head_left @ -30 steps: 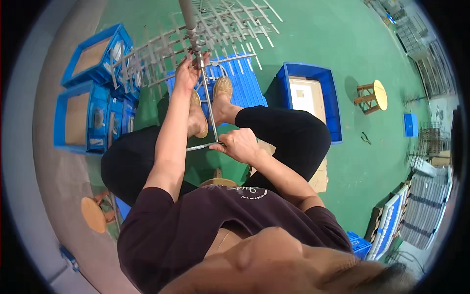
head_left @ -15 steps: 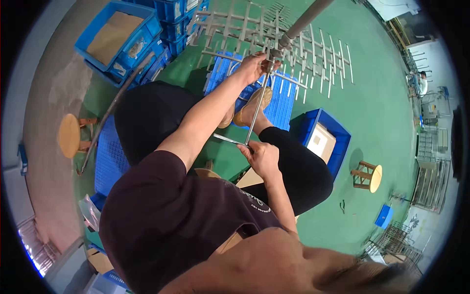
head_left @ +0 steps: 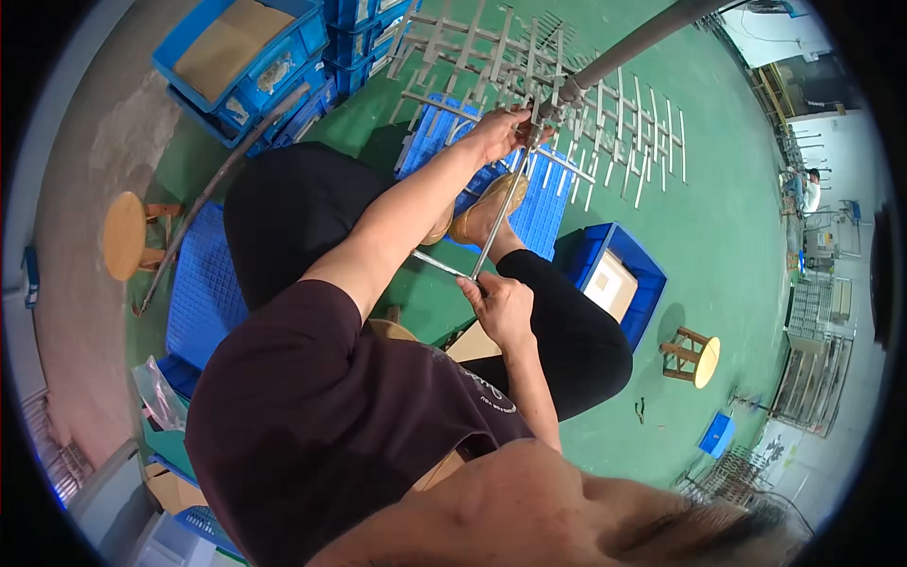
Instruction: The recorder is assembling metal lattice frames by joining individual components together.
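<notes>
**Bent rod btwn R hand low & L hand high**

Nearest: dark shirt, knees apart, prob. for working room. R fingers are closed on the rod's bend, thumb along it; short arm sticks out left, so grip at the corner likely gives control. Rod runs up btwn the knees to the collar at the foot of a grey pole. L fingers curl partway round there, approx. half open, prob. to steady it; can't tell how firm.

Beyond: gold shoe on blue plastic base, w/ metal bars spread above. Blue bin w/ cardboard sits right of the knee, prob. for easy reach. Further: stool; co-worker far right, tiny.

Hidden: L fingertips partly behind collar; rod's top joint unclear; pole cut off up top; bars overlap, can't count; bin contents under cardboard, n/a.
</notes>
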Action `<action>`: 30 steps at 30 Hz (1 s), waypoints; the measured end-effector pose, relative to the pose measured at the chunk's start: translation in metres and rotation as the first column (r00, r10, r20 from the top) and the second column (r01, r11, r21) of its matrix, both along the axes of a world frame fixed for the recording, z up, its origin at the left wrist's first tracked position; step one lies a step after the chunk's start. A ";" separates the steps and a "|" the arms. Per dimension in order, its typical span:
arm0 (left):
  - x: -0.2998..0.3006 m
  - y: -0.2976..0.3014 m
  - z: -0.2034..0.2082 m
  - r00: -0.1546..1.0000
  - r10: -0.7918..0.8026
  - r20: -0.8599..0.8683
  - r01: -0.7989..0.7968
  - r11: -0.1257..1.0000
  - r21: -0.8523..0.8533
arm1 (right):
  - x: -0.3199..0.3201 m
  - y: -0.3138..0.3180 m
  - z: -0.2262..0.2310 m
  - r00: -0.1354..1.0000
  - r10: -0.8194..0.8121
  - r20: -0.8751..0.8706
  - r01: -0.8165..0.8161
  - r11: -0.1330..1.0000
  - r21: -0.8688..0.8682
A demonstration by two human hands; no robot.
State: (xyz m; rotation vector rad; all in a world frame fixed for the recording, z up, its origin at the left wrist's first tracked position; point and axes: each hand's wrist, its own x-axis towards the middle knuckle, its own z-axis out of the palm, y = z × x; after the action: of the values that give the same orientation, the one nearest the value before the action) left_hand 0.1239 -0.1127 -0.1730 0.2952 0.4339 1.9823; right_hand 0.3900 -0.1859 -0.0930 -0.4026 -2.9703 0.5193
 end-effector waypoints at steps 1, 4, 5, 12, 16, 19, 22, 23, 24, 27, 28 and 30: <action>0.001 0.001 0.001 1.000 0.007 0.012 -0.007 1.000 -0.006 | 0.000 0.001 -0.002 1.000 -0.003 0.001 0.003 1.000 -0.012; 0.002 0.005 0.003 0.999 0.014 0.032 -0.013 1.000 -0.018 | 0.002 0.002 -0.004 1.000 -0.017 -0.002 0.017 0.999 -0.038; 0.000 0.004 0.001 1.000 0.018 0.025 -0.017 1.000 -0.021 | 0.001 0.002 -0.004 1.000 -0.013 0.001 0.013 0.999 -0.046; 0.004 0.001 0.004 0.999 0.044 0.013 -0.042 0.996 -0.083 | 0.002 0.001 -0.003 1.000 -0.019 0.016 0.020 0.994 -0.105; 0.004 0.009 -0.004 1.000 0.007 0.000 -0.007 0.998 -0.064 | 0.006 0.004 -0.002 1.000 -0.006 -0.014 0.005 0.995 -0.099; -0.006 0.006 -0.015 0.999 0.032 -0.039 -0.035 0.998 -0.056 | 0.007 0.007 -0.004 0.998 0.016 -0.068 -0.021 0.997 -0.079; -0.003 0.004 -0.006 0.999 0.029 -0.043 -0.033 0.994 -0.107 | 0.008 0.010 -0.005 0.993 -0.010 -0.120 0.002 0.998 -0.069; -0.005 0.004 -0.006 0.999 0.040 -0.028 -0.043 0.994 -0.104 | 0.008 0.010 -0.004 0.990 0.018 -0.142 -0.029 0.997 -0.071; -0.004 0.004 -0.006 0.999 0.042 -0.017 -0.044 0.992 -0.116 | 0.010 0.010 -0.005 0.988 -0.014 -0.151 0.004 0.998 -0.068; 0.001 0.007 -0.003 0.999 0.025 -0.021 -0.027 0.995 -0.093 | 0.013 0.011 -0.006 0.987 -0.007 -0.158 -0.004 0.998 -0.069; 0.003 0.008 -0.001 0.999 0.030 -0.029 -0.031 0.998 -0.058 | 0.014 0.012 -0.006 0.987 -0.003 -0.159 -0.009 0.997 -0.070; 0.001 0.006 -0.001 1.000 0.013 -0.024 -0.014 0.998 -0.055 | 0.014 0.014 -0.008 0.984 -0.014 -0.176 0.003 0.998 -0.063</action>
State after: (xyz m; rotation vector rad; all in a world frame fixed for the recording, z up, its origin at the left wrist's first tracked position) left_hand 0.1250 -0.1064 -0.1744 0.2820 0.5065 1.9783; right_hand 0.4042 -0.1724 -0.1005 -0.3552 -2.7870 0.6140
